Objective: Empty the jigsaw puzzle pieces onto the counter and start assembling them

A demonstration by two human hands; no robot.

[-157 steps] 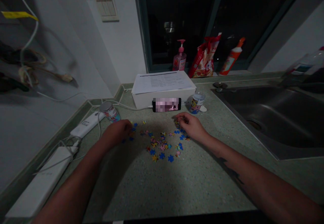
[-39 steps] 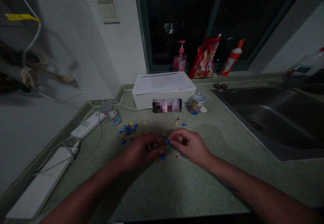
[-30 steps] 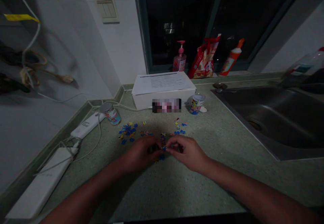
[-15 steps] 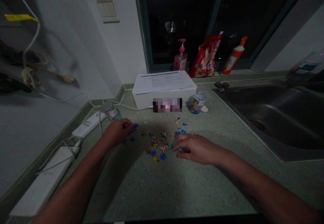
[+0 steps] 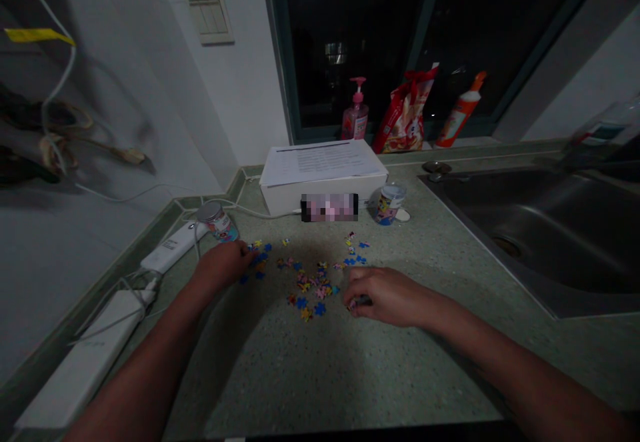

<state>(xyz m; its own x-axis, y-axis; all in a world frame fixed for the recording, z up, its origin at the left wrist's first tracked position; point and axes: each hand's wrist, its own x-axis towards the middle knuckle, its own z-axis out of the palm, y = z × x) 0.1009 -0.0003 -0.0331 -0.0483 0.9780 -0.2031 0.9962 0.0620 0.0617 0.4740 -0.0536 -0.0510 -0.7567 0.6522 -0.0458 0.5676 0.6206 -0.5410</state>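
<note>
— Left hand?
— Curled beside blue pieces; grip, I cannot tell.
— Right hand?
— Bent over one pinkish piece; grip unclear to me.
— Other puzzle pieces?
— Loose on the table, between both hands.

Dim light casts soft shadows on the counter; the phone screen is pixelated.
</note>
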